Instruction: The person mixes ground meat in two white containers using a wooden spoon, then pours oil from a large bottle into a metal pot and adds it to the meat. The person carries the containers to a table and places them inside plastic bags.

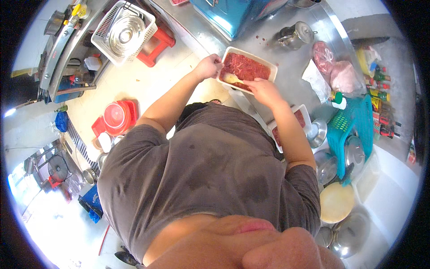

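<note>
A white rectangular plastic tray (274,71) holds red minced or chopped raw meat (247,67) and stands at the near edge of a steel worktop. My left hand (210,66) is at the tray's left end, with its fingers bent against the rim. My right hand (263,90) reaches over the tray's near side and holds a pale yellow spoon or scoop (231,78), whose rounded end lies on the meat. The spoon's handle is mostly hidden beneath the fingers. A second white tray (305,116) with red meat is partly covered by my right forearm.
On the steel worktop (265,55) are a blue container (218,16), a lidded metal pot (299,35), bagged meat (344,75) and a teal plastic basket (351,117). Bottles (379,94) stand beyond. Left, a white basket (100,37) rests on a red stool (154,47); red basins (117,114) are nearby.
</note>
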Tool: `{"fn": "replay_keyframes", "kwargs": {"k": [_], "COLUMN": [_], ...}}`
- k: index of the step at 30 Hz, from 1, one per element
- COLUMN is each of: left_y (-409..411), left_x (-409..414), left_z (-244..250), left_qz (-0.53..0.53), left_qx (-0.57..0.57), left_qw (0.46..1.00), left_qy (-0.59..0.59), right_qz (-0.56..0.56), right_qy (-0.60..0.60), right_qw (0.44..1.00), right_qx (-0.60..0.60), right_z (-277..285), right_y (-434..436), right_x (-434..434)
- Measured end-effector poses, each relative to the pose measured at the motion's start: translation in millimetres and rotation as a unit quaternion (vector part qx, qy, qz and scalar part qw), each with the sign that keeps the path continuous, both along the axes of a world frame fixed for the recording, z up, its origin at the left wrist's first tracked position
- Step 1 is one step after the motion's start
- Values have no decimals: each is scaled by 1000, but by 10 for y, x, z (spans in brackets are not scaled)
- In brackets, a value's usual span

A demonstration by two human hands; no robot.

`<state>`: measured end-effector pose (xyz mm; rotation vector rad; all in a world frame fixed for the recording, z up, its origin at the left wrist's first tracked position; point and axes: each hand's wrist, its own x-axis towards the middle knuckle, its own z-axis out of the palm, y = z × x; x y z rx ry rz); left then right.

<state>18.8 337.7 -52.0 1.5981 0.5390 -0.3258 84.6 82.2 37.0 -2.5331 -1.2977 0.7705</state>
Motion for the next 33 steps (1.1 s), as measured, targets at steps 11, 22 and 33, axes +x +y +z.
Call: {"fn": "replay_keyframes", "kwargs": {"k": [11,22,33], "left_y": [-2,37,30], "left_x": [10,53,56], "left_z": [-18,-66,6], "left_qz": [3,-18,-38], "left_qx": [-1,32,25], "left_qw": [1000,999,999], "left_qy": [-7,1,13], "right_qz": [-69,-91,-135], "right_qy": [31,-16,-94], "right_qw": [997,996,986], "right_qx": [-18,-9,5], "right_z": [69,-28,-126], "right_y": [-243,-179,-1], "right_x": [189,274,234]}}
